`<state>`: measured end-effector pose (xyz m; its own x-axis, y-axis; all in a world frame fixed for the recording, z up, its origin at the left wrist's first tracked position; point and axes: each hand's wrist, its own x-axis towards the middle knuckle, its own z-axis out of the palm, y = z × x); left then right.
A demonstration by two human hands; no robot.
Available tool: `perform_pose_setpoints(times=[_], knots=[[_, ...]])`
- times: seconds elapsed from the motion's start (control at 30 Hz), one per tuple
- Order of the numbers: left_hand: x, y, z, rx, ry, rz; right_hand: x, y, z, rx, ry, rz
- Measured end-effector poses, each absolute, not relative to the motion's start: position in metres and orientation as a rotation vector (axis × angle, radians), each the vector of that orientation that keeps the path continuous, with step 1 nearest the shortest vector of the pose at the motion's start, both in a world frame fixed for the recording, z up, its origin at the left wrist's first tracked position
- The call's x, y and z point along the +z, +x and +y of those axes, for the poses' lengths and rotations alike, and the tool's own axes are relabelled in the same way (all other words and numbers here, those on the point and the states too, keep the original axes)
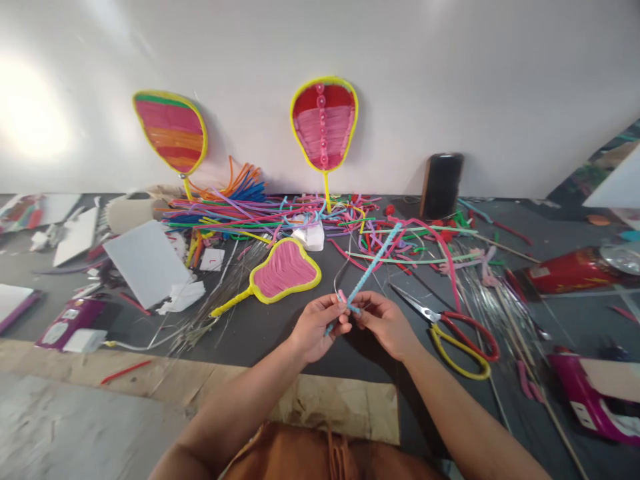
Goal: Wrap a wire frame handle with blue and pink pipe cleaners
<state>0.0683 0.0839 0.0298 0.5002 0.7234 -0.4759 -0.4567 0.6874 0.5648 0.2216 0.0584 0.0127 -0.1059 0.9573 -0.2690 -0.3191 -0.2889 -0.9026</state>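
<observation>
Close together above the dark table, my left hand [323, 322] and my right hand [385, 322] both pinch a light blue pipe cleaner [374, 263]. Its twisted, thicker length slants up to the right, and a short blue end pokes out below my left fingers. A small pink piece shows at my left fingertips; what it belongs to I cannot make out. To the left of my hands lies a pink hand fan [287, 270] with a yellow rim and handle. Scissors [445, 327] with red and yellow handles rest partly open beside my right hand.
Against the wall stand a striped fan [173, 133] and a red-and-pink fan [325, 123]. Bundles of coloured pipe cleaners [240, 213] spread along the back. A phone [443, 185] leans upright there. At right lies a red can [575, 270]; white foam sheets [147, 260] are at left.
</observation>
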Motion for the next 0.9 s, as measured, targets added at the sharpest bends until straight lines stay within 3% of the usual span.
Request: perform_pose_setpoints(times=[0.33,0.6,0.9], knots=[[0.028,0.065,0.088,0.810,0.336,0.759,0.012,0.214,0.054,1.492,-1.329,-1.056],[0.028,0.064,0.092,0.828,0.371,0.786,0.024,0.213,0.045,0.847,-1.443,-1.565],[0.029,0.064,0.092,0.828,0.382,0.803,0.025,0.214,0.048,0.674,-1.533,-1.557]])
